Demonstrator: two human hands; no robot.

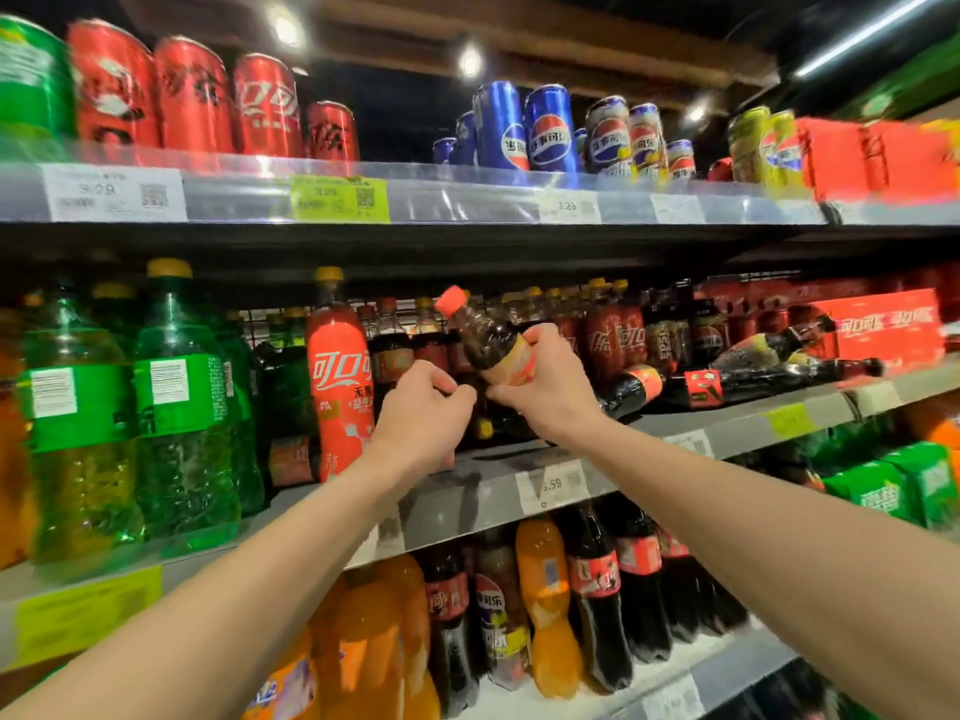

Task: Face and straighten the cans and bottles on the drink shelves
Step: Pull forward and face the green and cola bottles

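Right hand (540,379) gripping small dark cola bottle with orange cap and label (485,340), tilted above middle shelf (727,433); left hand (423,407) curled just beside its base, contents hidden. Risk: knocking tall red-wrapped bottle (340,376) or fallen dark bottles (748,371) off when setting it down.

Open shelf floor (498,454) lies in front of both hands — room to reach in. The tall red bottle (340,376) walls the left; fallen bottles (727,376) block the right — upright bottles (613,330) crowd behind.
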